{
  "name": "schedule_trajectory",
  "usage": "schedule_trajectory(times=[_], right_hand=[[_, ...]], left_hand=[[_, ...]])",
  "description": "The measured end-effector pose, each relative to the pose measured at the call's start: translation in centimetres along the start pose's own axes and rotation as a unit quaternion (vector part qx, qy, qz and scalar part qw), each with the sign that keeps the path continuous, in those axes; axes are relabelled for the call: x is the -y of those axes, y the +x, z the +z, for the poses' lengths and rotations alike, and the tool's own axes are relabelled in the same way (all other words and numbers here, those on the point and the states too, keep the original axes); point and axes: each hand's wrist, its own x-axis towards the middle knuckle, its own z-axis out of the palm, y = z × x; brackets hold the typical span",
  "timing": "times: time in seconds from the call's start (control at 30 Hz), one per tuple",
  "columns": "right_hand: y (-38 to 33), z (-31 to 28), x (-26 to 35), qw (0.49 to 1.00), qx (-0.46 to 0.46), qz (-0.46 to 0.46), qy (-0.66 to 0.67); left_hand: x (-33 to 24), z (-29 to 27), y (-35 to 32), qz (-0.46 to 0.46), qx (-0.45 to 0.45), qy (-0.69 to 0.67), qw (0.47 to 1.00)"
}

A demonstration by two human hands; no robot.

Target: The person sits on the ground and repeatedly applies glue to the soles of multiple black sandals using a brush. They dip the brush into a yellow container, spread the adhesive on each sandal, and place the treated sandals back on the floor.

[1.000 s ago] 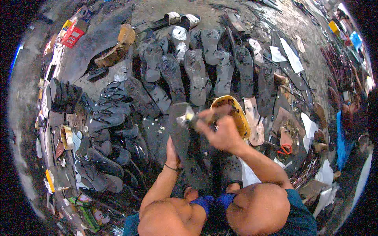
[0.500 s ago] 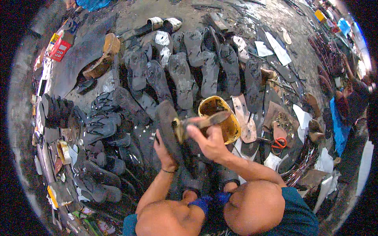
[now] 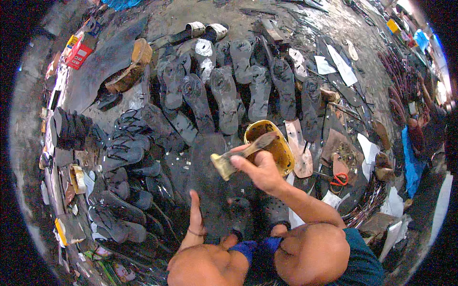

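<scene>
Right hand (image 3: pixel 260 171) grips a brush (image 3: pixel 241 156) by the handle, bristle end loaded with yellowish glue, held over a dark rubber sole (image 3: pixel 210 186). The sole lies flat on the floor between the knees. Left hand (image 3: pixel 195 217) open, fingers straight, edge resting on the sole's left side; holds nothing. Yellow glue tin (image 3: pixel 273 145) sits just beside the right hand.

Risks, judged:
- glue may drip off the brush onto bare floor or the neighbouring soles (image 3: pixel 224 97);
- right wrist near the tin rim, a knock could tip it;
- sole only lightly steadied, could slide under the stroke.
</scene>
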Motion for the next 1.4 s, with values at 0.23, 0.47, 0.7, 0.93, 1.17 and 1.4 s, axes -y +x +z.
schedule_trajectory(times=[0.23,0.47,0.7,0.93,1.17,1.4], right_hand=[[1.2,0.7,1.8,0.955,-0.059,-0.118,-0.264],[-0.3,3.7,3.8,0.98,0.071,-0.16,-0.09],[0.1,0.3,0.6,0.951,-0.064,-0.19,-0.236],[-0.7,3.6,2.7,0.909,0.121,-0.226,-0.327],[-1.2,-2.4,-2.6,0.969,0.135,0.093,-0.184],[6.3,-8.8,-1.0,0.992,-0.067,0.08,-0.072]], left_hand=[[-5.1,0.8,8.4,0.124,0.14,0.006,0.982],[-4.5,0.8,8.5,-0.041,0.248,-0.081,0.965],[-4.1,4.1,8.8,0.166,0.039,0.034,0.985],[-3.8,-1.2,9.6,0.069,0.056,0.033,0.995],[-5.2,3.7,8.9,0.155,0.044,0.058,0.985],[-20.6,-10.0,10.2,0.339,-0.31,0.857,0.232]])
